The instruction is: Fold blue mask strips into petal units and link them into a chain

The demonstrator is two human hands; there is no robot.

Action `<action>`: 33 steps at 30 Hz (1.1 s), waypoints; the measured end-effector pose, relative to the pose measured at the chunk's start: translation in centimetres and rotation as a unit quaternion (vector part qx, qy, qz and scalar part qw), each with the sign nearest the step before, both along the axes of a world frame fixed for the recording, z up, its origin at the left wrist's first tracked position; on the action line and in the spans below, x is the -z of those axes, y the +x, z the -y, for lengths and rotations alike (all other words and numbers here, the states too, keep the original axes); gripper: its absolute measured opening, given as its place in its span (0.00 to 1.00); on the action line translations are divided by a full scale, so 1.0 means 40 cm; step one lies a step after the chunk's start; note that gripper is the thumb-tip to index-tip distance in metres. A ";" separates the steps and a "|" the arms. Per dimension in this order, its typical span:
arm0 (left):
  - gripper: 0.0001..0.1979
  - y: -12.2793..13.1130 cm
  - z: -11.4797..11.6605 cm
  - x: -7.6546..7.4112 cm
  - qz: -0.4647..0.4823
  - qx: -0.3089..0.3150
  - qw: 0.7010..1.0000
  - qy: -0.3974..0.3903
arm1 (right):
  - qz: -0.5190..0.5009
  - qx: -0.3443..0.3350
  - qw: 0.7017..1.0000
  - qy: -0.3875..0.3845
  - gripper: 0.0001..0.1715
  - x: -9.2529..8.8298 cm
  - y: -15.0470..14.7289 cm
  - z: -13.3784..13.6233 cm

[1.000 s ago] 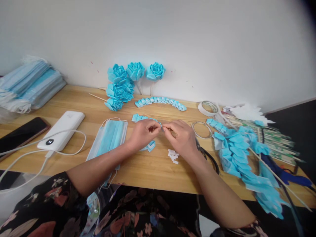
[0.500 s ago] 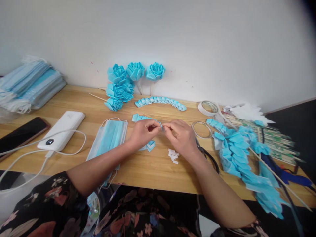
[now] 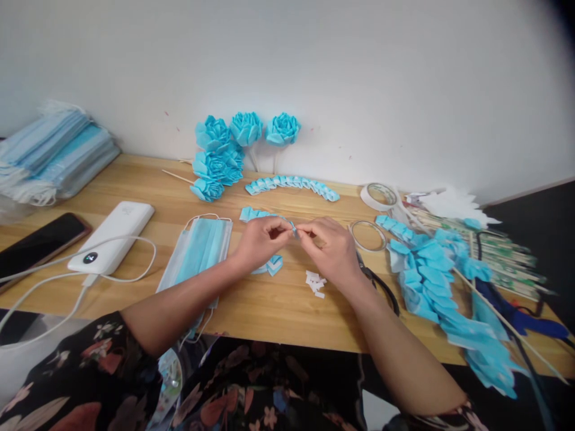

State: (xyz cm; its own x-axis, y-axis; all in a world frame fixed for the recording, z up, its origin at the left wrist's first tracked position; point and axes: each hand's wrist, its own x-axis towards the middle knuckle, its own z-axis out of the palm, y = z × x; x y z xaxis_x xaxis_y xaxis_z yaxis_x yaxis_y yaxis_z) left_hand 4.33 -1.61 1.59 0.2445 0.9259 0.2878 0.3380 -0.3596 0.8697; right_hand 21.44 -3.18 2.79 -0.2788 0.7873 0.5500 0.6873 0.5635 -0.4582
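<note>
My left hand (image 3: 259, 240) and my right hand (image 3: 331, 248) meet fingertip to fingertip over the wooden table (image 3: 278, 305). Both pinch the end of a folded blue petal strip (image 3: 258, 214) that runs back under my left hand. A further bit of the strip (image 3: 274, 264) shows below my left wrist. Small white paper scraps (image 3: 315, 282) lie just under my right hand. A flat blue face mask (image 3: 200, 251) lies left of my left forearm.
Blue fabric roses (image 3: 224, 152) lean on the wall, with a curved petal strip (image 3: 291, 184) before them. Tape rolls (image 3: 380, 195), sticks and a petal garland (image 3: 431, 281) fill the right. A power bank (image 3: 114, 236), phone (image 3: 38, 242) and mask stack (image 3: 54, 152) sit left.
Almost nothing differs; my fingertips shifted slightly on the pinched end of the strip, and both hands stay in place.
</note>
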 end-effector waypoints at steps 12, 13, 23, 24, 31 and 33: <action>0.07 -0.001 -0.001 -0.005 0.016 0.013 1.000 0.002 | -0.037 0.017 0.999 -0.031 0.08 -0.003 -0.003 0.001; 0.07 -0.001 -0.001 -0.005 0.020 0.014 1.000 -0.002 | -0.042 0.017 0.998 -0.035 0.08 -0.004 -0.003 0.001; 0.06 -0.002 -0.007 -0.006 0.116 0.016 0.988 -0.097 | -0.227 0.046 0.964 -0.128 0.16 -0.013 0.025 -0.010; 0.06 -0.002 -0.007 -0.008 0.123 0.015 0.987 -0.103 | -0.243 0.026 0.958 -0.153 0.20 -0.008 0.025 -0.013; 0.06 -0.003 -0.005 -0.013 0.131 0.035 0.984 -0.118 | -0.335 -0.068 0.886 -0.314 0.29 0.012 0.001 -0.016; 0.07 -0.005 -0.006 -0.012 0.120 0.046 0.984 -0.121 | -0.351 -0.057 0.882 -0.308 0.28 0.013 -0.002 -0.016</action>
